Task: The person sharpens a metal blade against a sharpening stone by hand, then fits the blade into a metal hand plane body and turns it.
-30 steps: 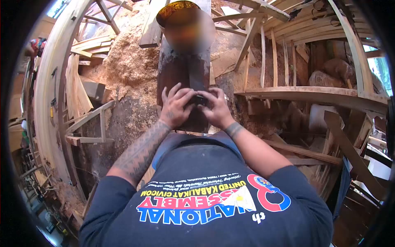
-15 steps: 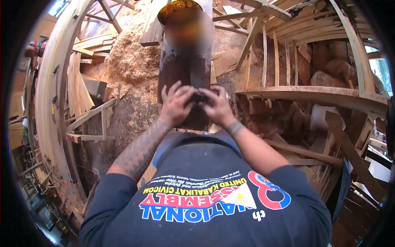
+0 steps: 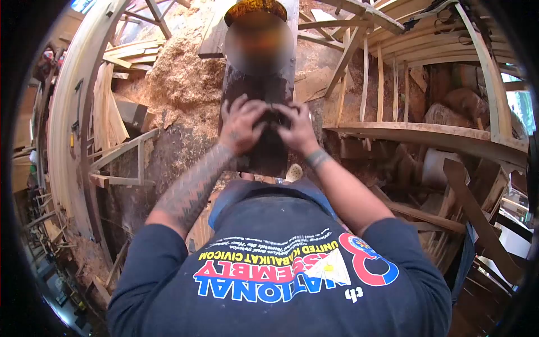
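Observation:
A dark, wet-looking board point(image 3: 264, 154) stretches away in front of my body. Over it, my left hand point(image 3: 242, 124) has its fingers bent, the thumb and fingertips turned in toward the middle. Facing it, my right hand point(image 3: 297, 126) curls its fingers the same way from the other side. The fingertips of both meet around something small and dark that I cannot make out against the board. At the board's far end is a round container point(image 3: 255, 8) with a rusty amber inside; a blurred patch covers the area just before it.
Wood shavings point(image 3: 185, 73) are heaped left of the board. Long planks point(image 3: 70, 123) stand at the far left, near a small wooden frame point(image 3: 126, 160). On the right are a slatted wooden frame point(image 3: 415, 129) and loose timber point(image 3: 421, 213).
Both hands have slid a little forward along the board, away from my body, keeping their curled hold. The view has shifted slightly.

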{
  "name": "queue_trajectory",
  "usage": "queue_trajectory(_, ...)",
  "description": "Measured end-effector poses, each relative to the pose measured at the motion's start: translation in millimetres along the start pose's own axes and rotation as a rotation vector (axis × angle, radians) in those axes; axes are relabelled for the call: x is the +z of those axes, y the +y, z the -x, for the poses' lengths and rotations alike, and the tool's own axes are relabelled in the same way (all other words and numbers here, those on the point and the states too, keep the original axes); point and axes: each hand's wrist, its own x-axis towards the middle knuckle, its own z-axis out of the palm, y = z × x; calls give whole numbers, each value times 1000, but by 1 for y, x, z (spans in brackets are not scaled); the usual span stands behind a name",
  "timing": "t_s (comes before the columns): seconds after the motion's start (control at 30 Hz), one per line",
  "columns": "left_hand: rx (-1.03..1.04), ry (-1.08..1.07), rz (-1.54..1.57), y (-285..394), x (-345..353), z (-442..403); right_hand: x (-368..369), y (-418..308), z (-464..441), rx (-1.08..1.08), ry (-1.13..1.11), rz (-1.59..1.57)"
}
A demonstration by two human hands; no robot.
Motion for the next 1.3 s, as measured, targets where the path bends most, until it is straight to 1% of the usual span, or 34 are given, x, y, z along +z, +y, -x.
queue_trajectory(0.03, 17, 18, 18, 3, 4, 9, -2, 3, 12, -13, 3, -9)
queue_trajectory(0.07, -2, -49, 65, 12, 0, 23, -10, -2, 29, 18, -54, 47)
queue_trajectory(0.1, -3, -53, 79, 13, 2, 26, -8, 1, 33, 55, -68, -6)
queue_trajectory(0.17, 3, -2, 26, 0, 6, 9, -8, -1, 6, -73, -19, 98)
queue_trajectory(0.2, -15, 3, -25, 3, -8, -8, -10, -11, -11, -35, -8, 113)
queue_trajectory(0.33, -50, -8, 14, 4, -15, -20, -18, -11, -25, 52, -98, 70)
queue_trajectory(0.43, -35, -31, 81, 3, -21, -25, -21, 0, -27, 27, -135, 56)
queue_trajectory(0.47, -37, -58, 98, 0, -24, -27, -24, 6, -29, -25, -149, 68)
queue_trajectory(0.57, -9, -110, 185, 1, -38, -35, -38, 41, -25, 85, -27, -274)
queue_trajectory(0.63, -25, -101, 218, -3, -32, -36, -57, 81, -7, 194, -16, -402)
queue_trajectory(0.67, -30, -96, 236, -5, -27, -38, -69, 106, 9, 297, -89, -369)
queue_trajectory(0.7, -62, -119, 294, -7, -23, -40, -82, 131, 30, 401, -160, -335)
queue_trajectory(0.77, -121, -161, 408, -15, -18, -45, -106, 172, 84, 493, -300, -11)
queue_trajectory(0.8, -160, -200, 443, -16, -19, -47, -118, 197, 121, 498, -367, 145)
queue_trajectory(0.83, -226, -220, 462, -15, -19, -48, -131, 240, 161, 510, -514, 251)
queue_trajectory(0.87, -292, -238, 479, -15, -19, -48, -140, 284, 208, 627, -653, 407)
queue_trajectory(0.9, -360, -255, 495, -16, -20, -49, -152, 286, 240, 766, -758, 604)
queue_trajectory(0.93, -366, -211, 519, -23, -10, -44, -158, 318, 275, 933, -952, 604)
queue_trajectory(0.97, -398, -223, 573, -26, -13, -40, -165, 317, 305, 857, -915, 546)
queue_trajectory(1.0, -431, -236, 627, -28, -16, -34, -173, 254, 291, 1056, -938, 553)
queue_trajectory(1.03, -463, -249, 683, -28, -19, -26, -174, 257, 306, 918, -928, 468)
queue_trajectory(1.1, -618, -160, 963, -32, -16, -2, -173, 242, 314, 840, -750, 370)
queue_trajectory(1.2, -833, -26, 1375, -22, -14, 35, -165, 261, 303, 891, -653, 162)
queue_trajectory(1.23, -899, 21, 1514, -17, -16, 46, -162, 268, 293, 946, -627, 62)
queue_trajectory(1.3, -981, -29, 1573, -7, -23, 67, -165, 269, 263, 759, -627, 260)
